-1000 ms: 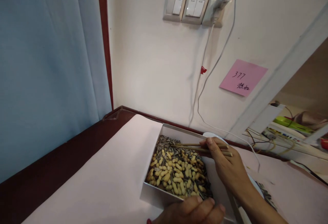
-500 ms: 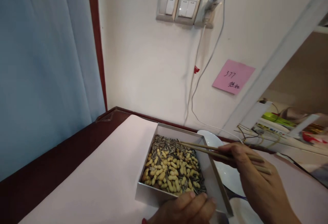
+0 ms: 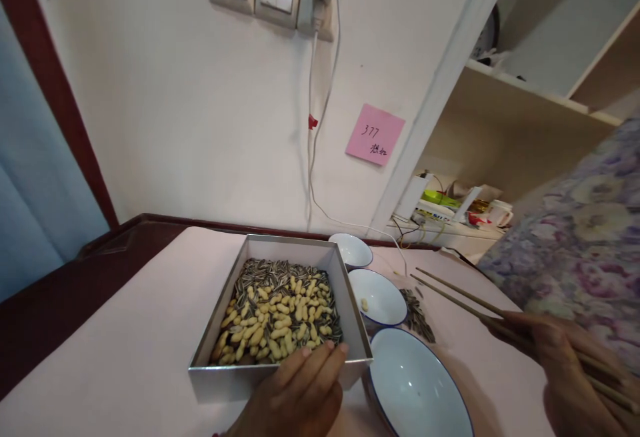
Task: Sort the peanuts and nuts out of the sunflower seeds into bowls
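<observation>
My right hand [image 3: 560, 357] holds a pair of wooden chopsticks [image 3: 460, 300] on the right side; their tips are apart with nothing between them. Peanuts in shells [image 3: 283, 320] lie over striped sunflower seeds [image 3: 280, 271] in a square, silver-sided box [image 3: 220, 380]. At the box's near side, my left hand [image 3: 300, 390] grips the wall, fingers hooked over the rim; its thumb is hidden. Right of the box stand three white bowls: a small far bowl [image 3: 353, 250], a middle bowl [image 3: 385, 297] with a single peanut [image 3: 365, 305], and a near bowl [image 3: 417, 383].
A small heap of sunflower seeds [image 3: 417, 317] lies on the pink table covering [image 3: 125, 357] beside the middle bowl. A white cable [image 3: 350, 225] runs down the wall to the table. Shelves with odds and ends and a floral cloth [image 3: 580, 237] are at the right.
My right hand has drawn the chopsticks out of the box and off to the right, past the bowls. The view has swung right; my left hand stays on the box.
</observation>
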Demonstrator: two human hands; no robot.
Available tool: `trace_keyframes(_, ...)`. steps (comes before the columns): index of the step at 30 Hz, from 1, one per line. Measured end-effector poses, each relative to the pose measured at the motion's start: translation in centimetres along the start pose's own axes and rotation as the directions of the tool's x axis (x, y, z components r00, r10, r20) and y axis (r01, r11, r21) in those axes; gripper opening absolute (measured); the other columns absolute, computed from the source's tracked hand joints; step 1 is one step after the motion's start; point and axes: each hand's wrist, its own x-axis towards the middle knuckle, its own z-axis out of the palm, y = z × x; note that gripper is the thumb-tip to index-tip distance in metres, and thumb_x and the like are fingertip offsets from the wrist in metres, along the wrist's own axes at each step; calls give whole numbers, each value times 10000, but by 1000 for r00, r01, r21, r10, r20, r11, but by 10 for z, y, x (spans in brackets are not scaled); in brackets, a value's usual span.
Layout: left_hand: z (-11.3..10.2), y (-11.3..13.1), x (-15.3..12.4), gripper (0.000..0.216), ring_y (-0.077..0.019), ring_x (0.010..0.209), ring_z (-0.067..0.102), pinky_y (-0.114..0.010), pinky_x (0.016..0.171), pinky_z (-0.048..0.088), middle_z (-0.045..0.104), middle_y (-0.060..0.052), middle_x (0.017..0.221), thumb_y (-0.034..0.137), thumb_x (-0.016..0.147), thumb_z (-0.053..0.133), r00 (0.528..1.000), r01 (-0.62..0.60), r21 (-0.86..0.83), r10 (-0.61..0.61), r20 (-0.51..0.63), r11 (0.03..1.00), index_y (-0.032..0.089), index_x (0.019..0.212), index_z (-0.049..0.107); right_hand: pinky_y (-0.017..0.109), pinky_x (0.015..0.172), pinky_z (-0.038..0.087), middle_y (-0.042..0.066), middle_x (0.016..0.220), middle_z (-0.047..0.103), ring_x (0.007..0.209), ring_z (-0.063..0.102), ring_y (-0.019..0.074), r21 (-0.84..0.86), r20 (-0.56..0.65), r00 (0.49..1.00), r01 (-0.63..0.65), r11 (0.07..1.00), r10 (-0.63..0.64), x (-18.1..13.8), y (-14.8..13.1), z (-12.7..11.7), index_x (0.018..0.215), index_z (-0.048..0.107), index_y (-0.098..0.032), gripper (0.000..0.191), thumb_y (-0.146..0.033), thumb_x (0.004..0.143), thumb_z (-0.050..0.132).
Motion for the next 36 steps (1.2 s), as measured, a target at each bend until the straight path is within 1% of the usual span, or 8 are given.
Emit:
trace_keyframes(2, 0, -1, 1, 253, -141, 1275, 552, -356, 1303, 121, 663, -10, 1371, 167, 1018, 523, 1000, 3, -1, -3, 6, 1000, 218, 911, 747, 426, 1054, 556, 52, 1022, 771, 1007, 733, 278, -3, -67, 986, -152, 988, 152, -8, -26, 6, 969, 750, -262, 499, -723, 885, 576)
trace_keyframes(4, 1, -2, 1, 256, -141, 1266, 558, -358, 1302, 126, 665, -11, 1367, 170, 1018, 520, 1000, -1, 7, 1, 4, 1000, 220, 906, 745, 463, 1107, 534, 59, 1064, 767, 1041, 726, 294, 46, -67, 983, -169, 984, 172, -11, -40, 13, 950, 750, -259, 540, -761, 856, 573)
trace_keyframes(9, 6, 0, -4, 167, -145, 1256, 570, -352, 1279, 183, 684, 0, 1340, 227, 999, 606, 999, -16, 25, 17, -38, 1000, 239, 897, 738, 355, 973, 629, 72, 1081, 770, 999, 745, 257, 220, 57, 995, 66, 973, -80, -11, -50, 43, 949, 778, -245, 423, -624, 926, 590)
trace_keyframes(12, 9, 1, -7, 101, -155, 1266, 572, -323, 1203, 297, 690, 2, 1349, 267, 978, 659, 999, -36, 58, 38, -38, 998, 251, 915, 736, 239, 746, 658, 68, 985, 787, 889, 760, 210, 259, 227, 946, 172, 950, -233, -15, -75, 70, 909, 805, -246, 395, -574, 949, 588)
trace_keyframes(14, 10, 2, -8, 84, -146, 1251, 579, -291, 1122, 372, 690, 17, 1352, 280, 972, 668, 999, -26, 93, 30, -37, 995, 261, 940, 743, 155, 721, 627, 41, 945, 790, 853, 760, 159, 282, 333, 899, 193, 940, -284, -19, -96, 89, 874, 808, -259, 375, -556, 958, 593)
trace_keyframes(21, 10, 2, -6, 117, -115, 1223, 604, -252, 1044, 443, 709, 44, 1328, 310, 989, 655, 999, -15, 112, 21, -50, 994, 268, 1019, 760, 266, 823, 646, 69, 915, 778, 849, 759, 197, 366, 618, 774, -133, 921, -134, -20, -123, 154, 884, 764, -193, 498, -675, 887, 636)
trace_keyframes(27, 14, 3, -9, 189, -131, 1318, 554, -236, 1058, 427, 657, 38, 1433, 361, 1021, 616, 998, -17, 203, 30, -60, 979, 274, 1108, 760, 378, 881, 633, 81, 921, 768, 844, 747, 225, 359, 650, 750, -161, 919, -122, -13, -119, 178, 899, 745, -175, 545, -707, 869, 631)
trace_keyframes(36, 15, 3, -8, 232, -111, 1308, 560, -217, 1031, 438, 649, 31, 1454, 344, 1032, 588, 997, -2, 202, 18, -80, 979, 258, 1151, 769, 378, 820, 643, 99, 898, 791, 847, 775, 262, 368, 584, 801, -118, 922, -130, -14, -118, 173, 849, 757, -176, 570, -736, 834, 650)
